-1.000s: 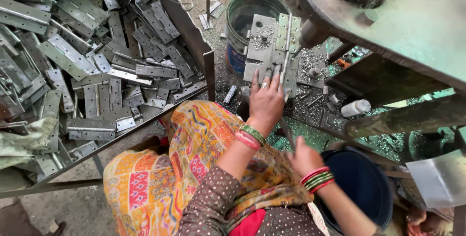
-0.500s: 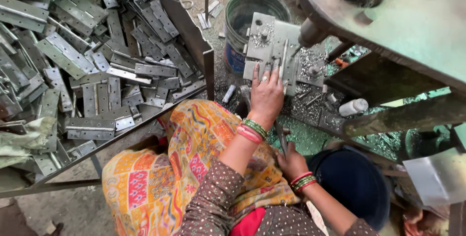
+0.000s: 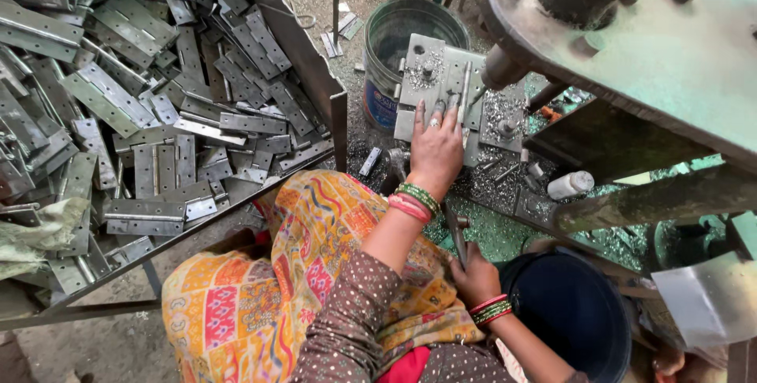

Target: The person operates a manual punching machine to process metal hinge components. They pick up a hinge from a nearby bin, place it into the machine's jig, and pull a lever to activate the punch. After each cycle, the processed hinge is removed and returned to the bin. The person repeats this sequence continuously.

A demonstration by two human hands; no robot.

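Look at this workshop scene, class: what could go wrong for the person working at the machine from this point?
1. The left hand presses a metal plate on the machine bed right beside the spindle, so the bare fingers might be caught or struck.
2. Sharp metal shavings cover the bed and could cut bare skin.
3. The bangles on the wrist might snag on a moving part.

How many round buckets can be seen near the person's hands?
2. A grey metal bucket stands on the floor beyond the left hand; a dark blue round bucket sits beside the right hand. Others may be hidden behind the machine.
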